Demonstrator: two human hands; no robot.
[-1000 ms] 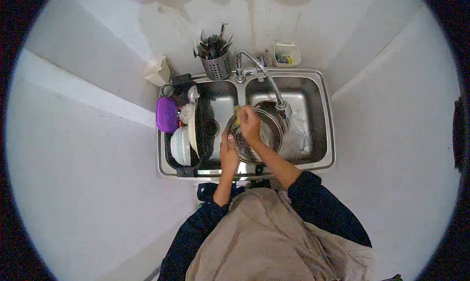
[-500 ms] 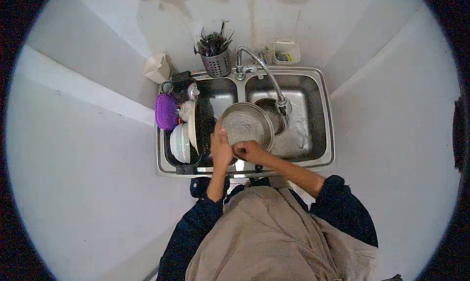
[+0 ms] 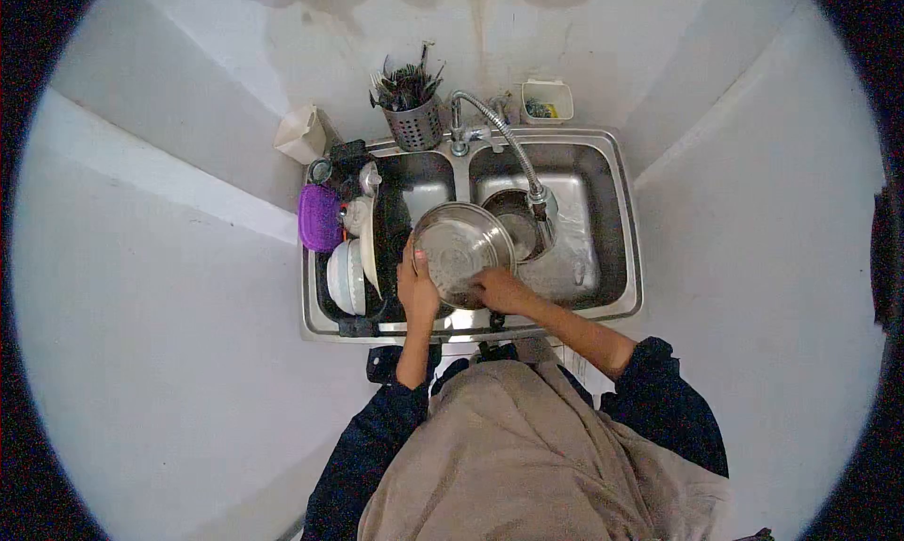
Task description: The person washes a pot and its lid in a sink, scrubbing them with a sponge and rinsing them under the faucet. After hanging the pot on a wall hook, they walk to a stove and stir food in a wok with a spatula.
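Observation:
A round stainless steel bowl (image 3: 457,244) is tilted above the sink's middle divider, its inside facing up towards me. My left hand (image 3: 417,287) grips its left rim, with the thumb on the inside. My right hand (image 3: 501,291) reaches over the lower right rim, its curled fingers against the bowl's inner wall. Anything inside those fingers is hidden. Behind the bowl, a metal pot (image 3: 520,228) sits in the right basin, partly covered by the bowl.
A flexible faucet (image 3: 520,150) arches over the right basin (image 3: 593,202). In the left basin, a rack holds white bowls (image 3: 347,277) and a purple container (image 3: 320,218). A cutlery holder (image 3: 414,127) and a white tub (image 3: 548,103) stand behind the sink.
The bowl has shifted slightly left and tilted differently, showing more of the pot behind it. My right hand has moved a little right along the bowl's inside.

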